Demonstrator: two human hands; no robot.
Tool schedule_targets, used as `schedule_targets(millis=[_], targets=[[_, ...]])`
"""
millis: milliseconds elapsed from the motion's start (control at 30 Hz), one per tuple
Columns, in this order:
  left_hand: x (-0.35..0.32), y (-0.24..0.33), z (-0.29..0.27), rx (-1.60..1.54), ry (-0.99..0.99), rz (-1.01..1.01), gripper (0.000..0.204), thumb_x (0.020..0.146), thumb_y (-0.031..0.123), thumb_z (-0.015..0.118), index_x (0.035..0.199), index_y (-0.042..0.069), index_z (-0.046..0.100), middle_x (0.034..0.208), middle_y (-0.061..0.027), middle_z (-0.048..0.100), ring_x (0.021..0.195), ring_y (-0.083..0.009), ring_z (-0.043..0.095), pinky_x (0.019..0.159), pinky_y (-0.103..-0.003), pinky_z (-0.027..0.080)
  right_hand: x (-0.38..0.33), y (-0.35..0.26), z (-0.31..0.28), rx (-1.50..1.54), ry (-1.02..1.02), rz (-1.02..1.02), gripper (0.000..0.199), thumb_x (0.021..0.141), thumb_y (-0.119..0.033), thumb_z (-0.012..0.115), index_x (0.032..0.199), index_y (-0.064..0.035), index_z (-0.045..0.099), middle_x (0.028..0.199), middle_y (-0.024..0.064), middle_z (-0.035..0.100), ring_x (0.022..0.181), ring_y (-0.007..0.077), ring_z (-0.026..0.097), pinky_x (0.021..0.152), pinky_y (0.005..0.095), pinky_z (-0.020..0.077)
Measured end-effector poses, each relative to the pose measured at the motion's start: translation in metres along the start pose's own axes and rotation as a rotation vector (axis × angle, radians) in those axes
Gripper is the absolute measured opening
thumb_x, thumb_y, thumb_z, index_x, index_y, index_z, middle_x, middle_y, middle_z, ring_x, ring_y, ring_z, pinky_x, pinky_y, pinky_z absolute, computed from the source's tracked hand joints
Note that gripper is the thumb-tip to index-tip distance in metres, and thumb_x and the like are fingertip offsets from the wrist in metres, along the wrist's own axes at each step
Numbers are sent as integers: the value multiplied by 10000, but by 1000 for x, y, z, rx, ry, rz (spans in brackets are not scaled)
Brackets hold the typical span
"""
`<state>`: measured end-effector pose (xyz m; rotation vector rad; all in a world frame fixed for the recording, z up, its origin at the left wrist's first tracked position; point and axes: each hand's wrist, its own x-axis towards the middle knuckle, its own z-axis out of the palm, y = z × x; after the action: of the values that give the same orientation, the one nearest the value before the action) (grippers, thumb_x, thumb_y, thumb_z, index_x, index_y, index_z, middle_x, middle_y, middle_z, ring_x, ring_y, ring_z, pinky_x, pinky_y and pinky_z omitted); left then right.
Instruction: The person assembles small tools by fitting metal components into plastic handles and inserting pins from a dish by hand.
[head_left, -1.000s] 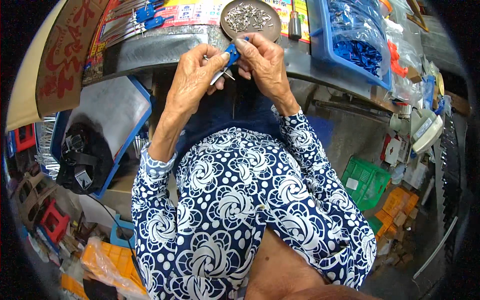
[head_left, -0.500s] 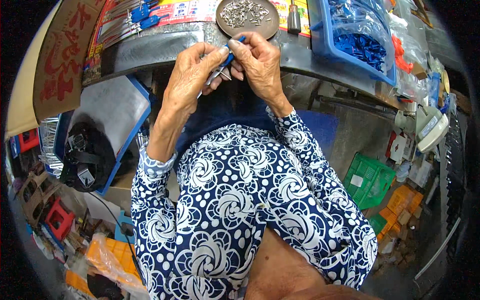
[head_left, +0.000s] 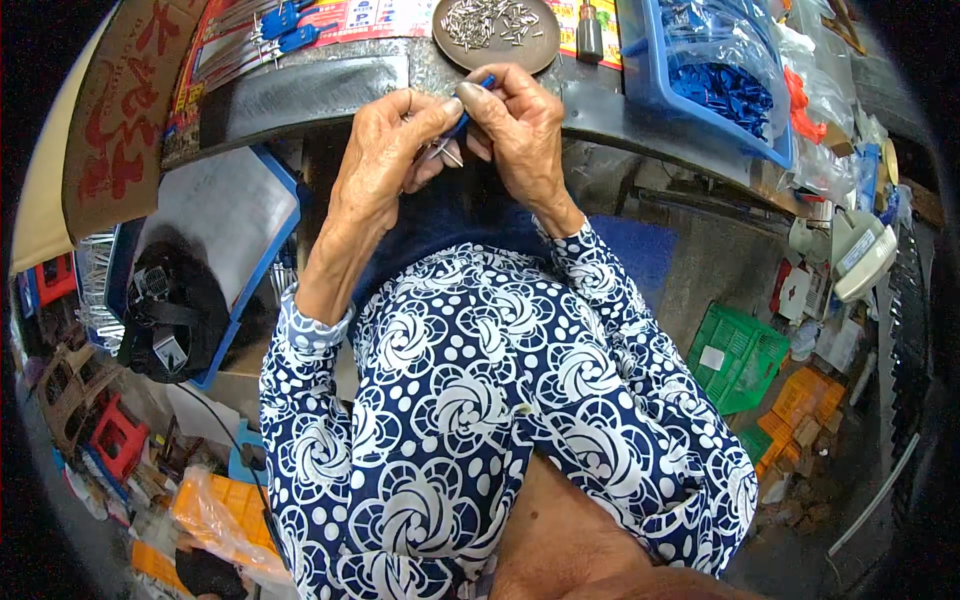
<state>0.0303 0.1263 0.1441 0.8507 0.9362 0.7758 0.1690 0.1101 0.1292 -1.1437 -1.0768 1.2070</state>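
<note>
Both hands have been drawn slightly nearer the body since the earlier frames, away from the round dish.

A small blue-handled piece [head_left: 470, 110] with a metal pin is pinched between the fingers of the left hand [head_left: 385, 150] and right hand [head_left: 520, 125], just before the desk [head_left: 300, 85]. Many loose metal pins remain in the brown dish [head_left: 495, 35], and blue parts fill the blue bin [head_left: 720, 85]; much work seems left.

1. The small blue-handled tool [head_left: 468, 112] is mostly hidden between the left hand [head_left: 385, 150] and right hand [head_left: 520, 125]; its kind cannot be told.
2. The round dish [head_left: 455, 45] of tiny metal pieces is cut off by the top edge.
3. The blue bin [head_left: 700, 100] runs out at the top.
</note>
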Motion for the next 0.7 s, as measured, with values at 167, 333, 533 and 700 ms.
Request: schedule_targets(millis=[167,333,533,700], targets=[[-3,2,1,-32,-29,-50,231,805,247,580,789,21,540,560,-34,527,392,-38,374,349,-160,220,1,-1,-5,311,-74,137,162,870,-150,515,863,1,574,622,-43,474,443,-2,299,392,156,231],[-4,0,0,-84,-51,-107,240,806,268,569,766,34,530,560,-48,531,387,-42,363,347,-168,222,-1,-1,-4,194,-32,108,156,863,-149,527,836,-5,581,597,-49,458,450,-1,315,388,155,233],[-6,-3,-3,-137,-43,-114,236,792,269,576,738,44,528,552,-57,526,391,-46,360,347,-174,218,-4,-3,-1,105,-6,124,150,858,-152,534,812,-15,575,595,-51,461,457,-2,328,387,152,238],[-8,-7,-4,-187,-70,-126,222,785,272,584,736,61,532,550,-54,522,388,-45,346,353,-172,203,-7,1,-2,165,-25,134,150,858,-152,535,801,-19,572,594,-55,457,451,-5,324,381,153,237]])
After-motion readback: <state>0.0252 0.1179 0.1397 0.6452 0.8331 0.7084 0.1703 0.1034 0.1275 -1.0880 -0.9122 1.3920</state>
